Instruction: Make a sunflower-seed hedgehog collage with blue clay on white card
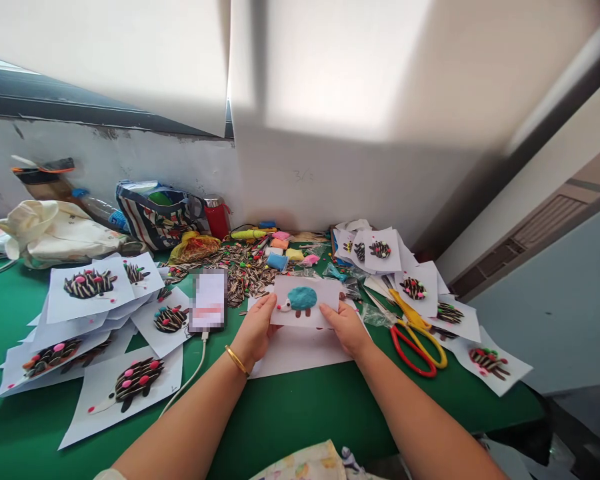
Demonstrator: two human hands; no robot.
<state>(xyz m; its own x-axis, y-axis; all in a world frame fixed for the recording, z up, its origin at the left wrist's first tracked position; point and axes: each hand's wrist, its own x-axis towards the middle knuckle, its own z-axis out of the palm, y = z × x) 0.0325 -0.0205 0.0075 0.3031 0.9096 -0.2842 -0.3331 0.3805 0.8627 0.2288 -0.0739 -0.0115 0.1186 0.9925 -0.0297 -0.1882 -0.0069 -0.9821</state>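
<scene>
Between my two hands a white paper card (280,319) is held up, tilted toward me. On it is a clay hedgehog (303,299) with a blue body, a white face, a red nose and brown feet. My left hand (259,327) pinches the card's left edge, thumb on top. At the right edge my right hand (347,325) grips it the same way. Below the card, a white sheet (300,357) lies on the green table (300,407), partly hidden. Beyond the card spreads a heap of striped sunflower seeds (243,270).
Seed-covered hedgehog cards (130,383) are stacked at left; more cards (455,317) lie at right. Scissors with red and yellow handles (415,347) rest right of my hand. A phone (209,300) with a cable lies left. Coloured clay packs (279,260), a red bottle (216,217) and bags stand behind.
</scene>
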